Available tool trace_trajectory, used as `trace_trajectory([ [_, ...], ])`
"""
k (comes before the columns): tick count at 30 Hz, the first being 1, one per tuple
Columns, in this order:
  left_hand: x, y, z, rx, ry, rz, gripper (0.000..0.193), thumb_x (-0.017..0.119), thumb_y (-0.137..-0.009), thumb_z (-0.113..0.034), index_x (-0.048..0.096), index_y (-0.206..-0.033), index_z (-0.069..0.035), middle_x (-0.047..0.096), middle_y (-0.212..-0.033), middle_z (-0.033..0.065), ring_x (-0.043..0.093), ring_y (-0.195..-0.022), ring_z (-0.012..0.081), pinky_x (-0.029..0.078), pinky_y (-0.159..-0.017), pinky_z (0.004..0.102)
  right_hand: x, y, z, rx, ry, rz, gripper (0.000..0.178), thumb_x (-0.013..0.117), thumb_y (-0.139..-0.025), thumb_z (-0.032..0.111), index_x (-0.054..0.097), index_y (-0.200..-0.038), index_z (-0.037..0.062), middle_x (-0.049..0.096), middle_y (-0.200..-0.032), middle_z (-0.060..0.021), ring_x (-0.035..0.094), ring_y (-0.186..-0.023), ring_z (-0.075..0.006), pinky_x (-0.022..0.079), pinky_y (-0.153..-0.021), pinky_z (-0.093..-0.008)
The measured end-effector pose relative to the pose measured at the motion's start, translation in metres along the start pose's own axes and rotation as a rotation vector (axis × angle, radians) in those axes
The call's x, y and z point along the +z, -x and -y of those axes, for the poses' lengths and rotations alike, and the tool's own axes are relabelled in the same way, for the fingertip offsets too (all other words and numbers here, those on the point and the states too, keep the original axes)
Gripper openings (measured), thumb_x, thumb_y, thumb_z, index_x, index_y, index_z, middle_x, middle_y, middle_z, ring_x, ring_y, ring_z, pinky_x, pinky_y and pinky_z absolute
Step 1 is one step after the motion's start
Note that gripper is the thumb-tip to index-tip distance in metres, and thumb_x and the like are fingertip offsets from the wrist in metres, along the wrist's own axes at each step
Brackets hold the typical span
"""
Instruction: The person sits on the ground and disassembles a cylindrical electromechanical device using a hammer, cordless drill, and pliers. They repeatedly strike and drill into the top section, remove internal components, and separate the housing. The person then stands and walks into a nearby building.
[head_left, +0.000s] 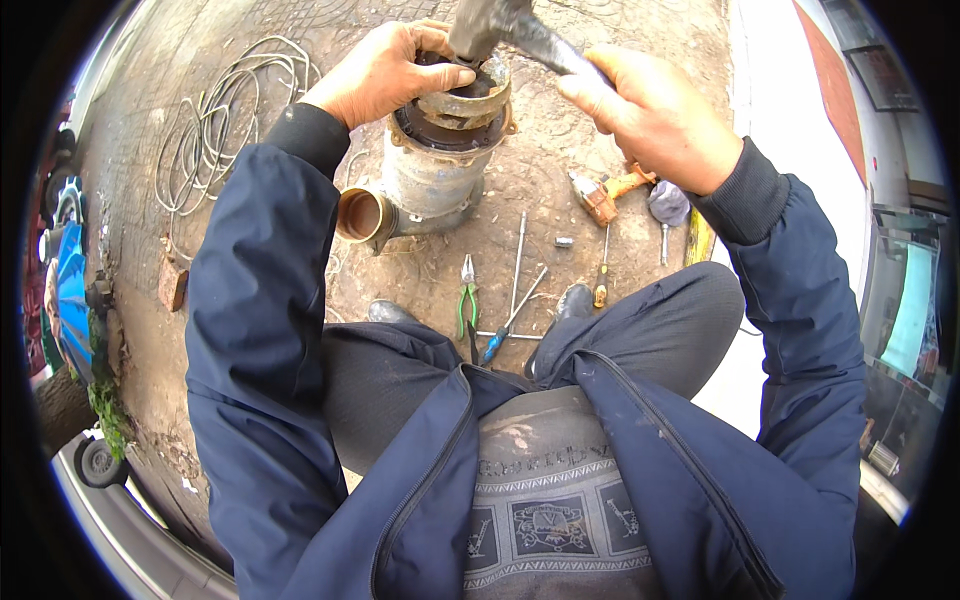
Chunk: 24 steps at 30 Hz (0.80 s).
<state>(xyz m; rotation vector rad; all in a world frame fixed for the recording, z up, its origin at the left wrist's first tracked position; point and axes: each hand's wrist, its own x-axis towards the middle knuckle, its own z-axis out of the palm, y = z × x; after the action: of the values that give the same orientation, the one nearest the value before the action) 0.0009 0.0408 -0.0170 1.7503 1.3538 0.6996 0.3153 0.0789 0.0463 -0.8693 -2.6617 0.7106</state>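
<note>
A worn grey metal pump housing [432, 180] stands upright on the ground, with a brass-coloured outlet pipe [362, 215] sticking out to the left. My left hand [385, 70] grips the loose ring-shaped part [470, 100] on top of the housing. My right hand [655, 115] holds the handle of a hammer [505, 28], whose head hangs just above the housing's top. My knees frame the lower part of the view.
On the ground between my feet lie green-handled pliers [467, 300], a blue-handled screwdriver [505, 330], long metal rods [519, 262], an orange-handled screwdriver [602, 275] and an orange tool [605, 195]. A coil of pale wire [215, 120] lies at left. A white wall stands at right.
</note>
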Motion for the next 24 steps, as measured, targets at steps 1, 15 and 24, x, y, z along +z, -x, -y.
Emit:
trace_trajectory([
  [1, -0.001, -0.001, 0.0, -0.008, 0.011, 0.039, 0.038, 0.082, -0.1, -0.02, 0.076, -0.13, 0.002, 0.078, -0.114, 0.0045, 0.071, -0.103, 0.0118, 0.057, -0.099, 0.0289, -0.001, 0.0, -0.001, 0.003, 0.006, 0.016, 0.037, 0.062, -0.113, 0.037, 0.067, -0.119, 0.0007, 0.057, -0.076, -0.0008, 0.056, -0.062, -0.0109, 0.048, -0.058, -0.0301],
  [15, -0.002, -0.004, 0.008, 0.097, -0.098, -0.031, 0.035, 0.08, -0.097, -0.024, 0.079, -0.121, 0.002, 0.08, -0.113, 0.0092, 0.074, -0.102, 0.0185, 0.057, -0.098, 0.0335, -0.001, 0.005, -0.009, -0.077, 0.262, 0.007, 0.032, 0.063, -0.111, 0.03, 0.06, -0.106, -0.0014, 0.06, -0.08, -0.0249, 0.063, -0.075, -0.0441, 0.05, -0.068, -0.0498],
  [24, 0.002, 0.004, 0.008, -0.02, -0.07, -0.007, 0.035, 0.072, -0.105, -0.022, 0.073, -0.131, 0.002, 0.076, -0.123, 0.0073, 0.069, -0.114, 0.0147, 0.054, -0.107, 0.0324, 0.002, 0.01, -0.006, 0.036, 0.07, 0.034, 0.039, 0.061, -0.112, 0.036, 0.064, -0.106, -0.0024, 0.064, -0.082, -0.0224, 0.065, -0.076, -0.0392, 0.052, -0.071, -0.0479],
])
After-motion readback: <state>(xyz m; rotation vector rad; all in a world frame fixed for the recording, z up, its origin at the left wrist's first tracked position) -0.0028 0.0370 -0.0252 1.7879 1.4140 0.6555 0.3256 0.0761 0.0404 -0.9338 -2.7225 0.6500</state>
